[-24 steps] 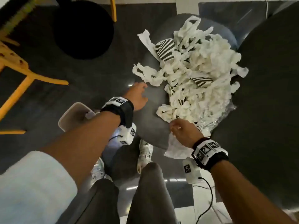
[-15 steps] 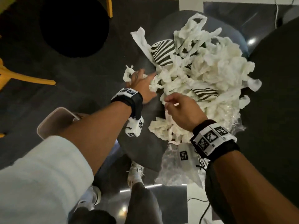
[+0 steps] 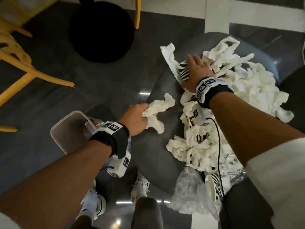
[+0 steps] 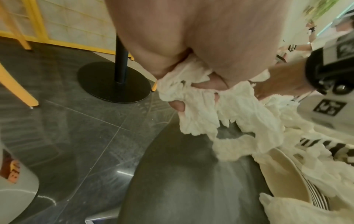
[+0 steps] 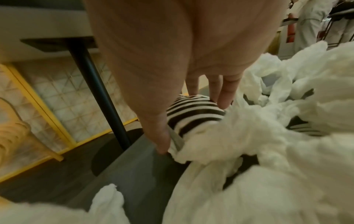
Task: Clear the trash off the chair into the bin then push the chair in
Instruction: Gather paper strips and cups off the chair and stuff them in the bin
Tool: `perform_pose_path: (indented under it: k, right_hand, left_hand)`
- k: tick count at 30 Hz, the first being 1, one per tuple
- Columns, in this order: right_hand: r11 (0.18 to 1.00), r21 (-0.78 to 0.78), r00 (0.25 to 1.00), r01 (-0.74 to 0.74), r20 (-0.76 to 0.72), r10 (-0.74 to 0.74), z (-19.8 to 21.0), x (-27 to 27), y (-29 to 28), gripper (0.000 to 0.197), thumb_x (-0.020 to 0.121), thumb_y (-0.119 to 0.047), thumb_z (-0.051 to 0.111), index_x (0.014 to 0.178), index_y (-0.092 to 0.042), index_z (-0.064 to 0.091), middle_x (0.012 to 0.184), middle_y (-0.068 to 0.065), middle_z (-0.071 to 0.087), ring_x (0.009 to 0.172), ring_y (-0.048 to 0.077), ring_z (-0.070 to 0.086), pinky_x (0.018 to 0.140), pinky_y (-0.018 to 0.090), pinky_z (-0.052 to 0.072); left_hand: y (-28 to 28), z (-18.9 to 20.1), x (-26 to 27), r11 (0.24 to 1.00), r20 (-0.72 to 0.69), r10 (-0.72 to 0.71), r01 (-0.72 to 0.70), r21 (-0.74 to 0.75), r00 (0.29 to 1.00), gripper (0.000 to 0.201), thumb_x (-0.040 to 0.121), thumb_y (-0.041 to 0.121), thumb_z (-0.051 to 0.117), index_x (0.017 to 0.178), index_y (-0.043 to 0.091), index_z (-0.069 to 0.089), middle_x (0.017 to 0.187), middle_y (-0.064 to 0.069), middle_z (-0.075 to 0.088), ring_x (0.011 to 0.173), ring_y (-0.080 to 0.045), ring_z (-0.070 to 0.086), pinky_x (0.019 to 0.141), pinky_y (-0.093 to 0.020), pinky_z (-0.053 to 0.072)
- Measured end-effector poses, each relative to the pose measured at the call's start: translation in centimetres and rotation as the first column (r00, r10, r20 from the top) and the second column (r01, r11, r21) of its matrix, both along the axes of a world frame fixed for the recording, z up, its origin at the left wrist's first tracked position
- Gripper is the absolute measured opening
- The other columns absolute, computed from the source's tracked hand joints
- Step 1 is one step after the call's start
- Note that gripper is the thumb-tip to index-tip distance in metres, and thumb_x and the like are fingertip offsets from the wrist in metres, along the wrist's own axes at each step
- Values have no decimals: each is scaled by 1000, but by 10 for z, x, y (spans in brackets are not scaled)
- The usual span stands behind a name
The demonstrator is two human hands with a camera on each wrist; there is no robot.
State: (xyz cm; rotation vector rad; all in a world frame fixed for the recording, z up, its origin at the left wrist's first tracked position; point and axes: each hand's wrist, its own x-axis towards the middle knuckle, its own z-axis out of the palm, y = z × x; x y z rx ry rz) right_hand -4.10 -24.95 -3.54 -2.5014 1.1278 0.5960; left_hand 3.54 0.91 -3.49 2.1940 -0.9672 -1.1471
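Note:
A grey chair seat [image 3: 148,154] carries a big pile of crumpled white paper [image 3: 247,83], striped paper cups and a clear plastic bag [image 3: 189,195]. My left hand [image 3: 143,116] grips a wad of white paper [image 3: 160,111] at the seat's left edge, close to the pale bin [image 3: 57,134] on the floor. In the left wrist view the fingers [image 4: 178,106] curl into that wad [image 4: 201,115]. My right hand [image 3: 196,66] lies over a striped cup [image 3: 184,74] at the pile's far left. Its thumb and straight fingers [image 5: 222,97] straddle the cup [image 5: 195,109].
A black round table base [image 3: 100,30] stands on the dark tiled floor beyond the bin. Yellow chair legs [image 3: 33,75] are at the far left. A dark tabletop [image 3: 295,96] borders the chair on the right. My shoes [image 3: 140,187] are under the seat's near edge.
My left hand reached into the pile, took a wad of paper and drew it left toward the bin. My right hand moved from the pile's near side to the far striped cup.

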Motion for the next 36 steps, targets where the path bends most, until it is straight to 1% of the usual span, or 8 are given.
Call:
perform_pose_path:
  k: [6,12,15,20,23,26,33,36]
  right_hand:
    - [969,-232,991,-84,-119,58,1,-2,20,72,75,-34,77,137,-17,43,144,18,37,131,51,37,107,54,39]
    - [949,-316,996,24,87,4,48,0,53,68,72,-40,75,127,-10,47,134,19,43,117,47,48,97,52,46]
    - [979,-202,976,7,214,37,54,24,98,66,73,-42,71,126,-10,47,131,17,46,115,45,49,96,49,46]
    - [992,122,951,18,305,-55,30,81,203,64,78,-53,71,120,-10,49,124,11,56,115,33,56,96,40,46]
    - [941,336,960,35,252,-125,-1,112,266,63,78,-57,73,118,-14,49,115,4,64,106,26,62,94,42,53]
    - [893,451,989,1,130,-66,-40,134,324,72,78,-57,72,130,-15,47,113,-5,59,105,16,58,92,34,50]
    - [825,566,1000,-12,-12,22,-95,168,401,68,82,-50,73,133,-19,42,110,-4,56,98,16,56,70,23,41]
    - [825,565,1000,-1,-7,6,-115,176,415,73,82,-56,71,137,-20,41,113,-9,53,103,14,55,80,27,42]
  left_hand:
    - [30,6,16,983,-117,183,-183,9,976,59,79,-1,44,129,28,53,111,7,62,97,-14,59,85,-28,48]
    - [69,2,24,976,-80,215,-216,-10,973,19,75,-6,42,70,1,59,64,-9,58,63,-20,51,61,-31,39]
    - [96,-3,37,953,-130,301,-301,23,945,24,78,-4,42,65,9,59,63,0,58,64,-17,54,61,-28,41]
    - [159,-20,65,931,-232,361,-335,147,903,21,79,-1,47,78,2,67,82,-17,71,76,-24,66,72,-41,56]
    - [209,-38,89,893,-184,432,-391,223,883,19,79,4,51,73,13,67,78,-4,69,74,-19,64,61,-27,49]
    - [258,-51,111,847,-156,515,-472,246,843,23,68,17,54,85,15,69,86,-2,72,81,-21,68,70,-33,54]
    - [312,-84,150,750,-220,661,-626,216,717,25,85,4,59,109,10,63,102,-4,68,95,-21,65,70,-20,43]
    - [317,-97,159,759,-280,650,-623,189,706,23,87,10,60,108,13,66,101,1,70,97,-20,66,71,-18,46]
